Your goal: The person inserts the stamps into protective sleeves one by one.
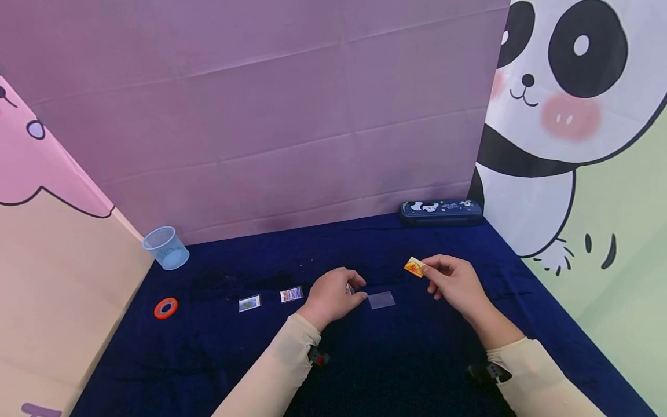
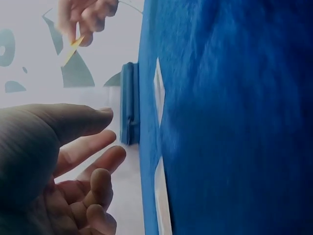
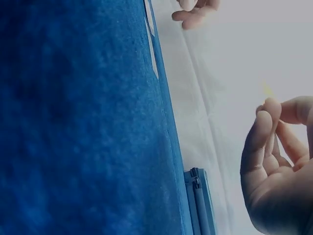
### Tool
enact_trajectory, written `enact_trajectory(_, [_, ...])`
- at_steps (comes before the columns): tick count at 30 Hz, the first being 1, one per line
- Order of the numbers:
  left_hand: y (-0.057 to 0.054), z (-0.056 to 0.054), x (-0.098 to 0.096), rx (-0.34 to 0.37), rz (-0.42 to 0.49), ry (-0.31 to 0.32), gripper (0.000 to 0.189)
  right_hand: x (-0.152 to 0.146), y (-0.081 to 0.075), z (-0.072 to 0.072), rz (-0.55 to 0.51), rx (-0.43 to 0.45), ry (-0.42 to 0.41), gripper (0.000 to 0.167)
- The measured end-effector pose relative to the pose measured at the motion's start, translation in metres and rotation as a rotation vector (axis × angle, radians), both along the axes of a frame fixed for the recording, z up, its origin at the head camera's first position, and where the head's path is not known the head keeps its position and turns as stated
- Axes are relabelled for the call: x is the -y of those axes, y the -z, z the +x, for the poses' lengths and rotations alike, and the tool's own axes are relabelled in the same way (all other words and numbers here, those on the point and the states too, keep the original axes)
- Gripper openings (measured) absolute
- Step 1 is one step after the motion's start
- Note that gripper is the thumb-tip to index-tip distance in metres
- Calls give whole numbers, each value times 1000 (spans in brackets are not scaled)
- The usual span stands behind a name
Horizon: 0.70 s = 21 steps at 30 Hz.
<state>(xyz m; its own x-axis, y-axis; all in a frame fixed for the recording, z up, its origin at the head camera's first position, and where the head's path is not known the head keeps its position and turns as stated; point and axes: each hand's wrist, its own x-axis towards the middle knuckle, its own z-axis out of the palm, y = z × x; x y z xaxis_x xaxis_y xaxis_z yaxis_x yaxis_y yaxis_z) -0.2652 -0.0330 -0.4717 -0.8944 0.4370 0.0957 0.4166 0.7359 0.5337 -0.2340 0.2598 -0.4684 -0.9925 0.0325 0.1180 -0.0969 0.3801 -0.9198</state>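
Note:
My right hand (image 1: 454, 285) pinches a small yellow-orange card (image 1: 414, 267) between thumb and fingertips, raised above the dark blue cloth. The same card (image 2: 73, 50) shows edge-on in the left wrist view. My left hand (image 1: 332, 296) hovers just left of a translucent, pale rectangular piece (image 1: 382, 300) on the cloth. Its fingers are loosely bent, with a gap between thumb and fingertips and nothing held in the left wrist view. Part of another small card (image 1: 350, 288) shows by the left fingers, mostly hidden. Two small picture cards (image 1: 249, 303) (image 1: 291, 294) lie left of that hand.
An orange ring (image 1: 158, 308), perhaps a tape roll, lies at the left of the cloth (image 1: 208, 359). Behind it stands a translucent blue cup (image 1: 167, 249). A dark blue panda pencil case (image 1: 440, 213) sits at the back right, against the pink curtain (image 1: 292, 127).

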Motion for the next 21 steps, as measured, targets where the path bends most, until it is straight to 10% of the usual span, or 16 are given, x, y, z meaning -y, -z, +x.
enact_trajectory(21, [15, 3, -55, -57, -219, -44, 28, -6, -2, 1, -33, -17, 57, 35])
